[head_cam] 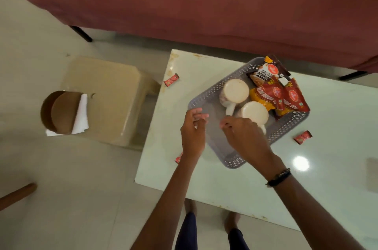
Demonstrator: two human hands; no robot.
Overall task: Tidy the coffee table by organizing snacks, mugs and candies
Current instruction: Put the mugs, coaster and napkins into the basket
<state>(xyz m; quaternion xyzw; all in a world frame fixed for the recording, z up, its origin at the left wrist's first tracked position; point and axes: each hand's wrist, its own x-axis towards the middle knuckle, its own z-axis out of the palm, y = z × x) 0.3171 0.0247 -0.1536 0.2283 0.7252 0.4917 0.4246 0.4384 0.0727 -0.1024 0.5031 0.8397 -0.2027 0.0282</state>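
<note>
Grey perforated tray (206, 104) on the white coffee table (327, 147) already gathers two upturned mugs (235, 91) and the snack packets (280, 94), likely for carrying.

Both hands hover over its bare near corner: left hand (193, 127) and right hand (240, 132), fingers curled (on something tiny? cannot tell). Red candies lie loose: one far-left (171, 80), one right (303, 137), one partly hidden by the left wrist (179, 158). Beige stool (106, 94) beside.

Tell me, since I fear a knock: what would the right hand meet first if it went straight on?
Probably the nearer mug in the basket; the right hand hangs just short of it, though depth is unclear.
</note>
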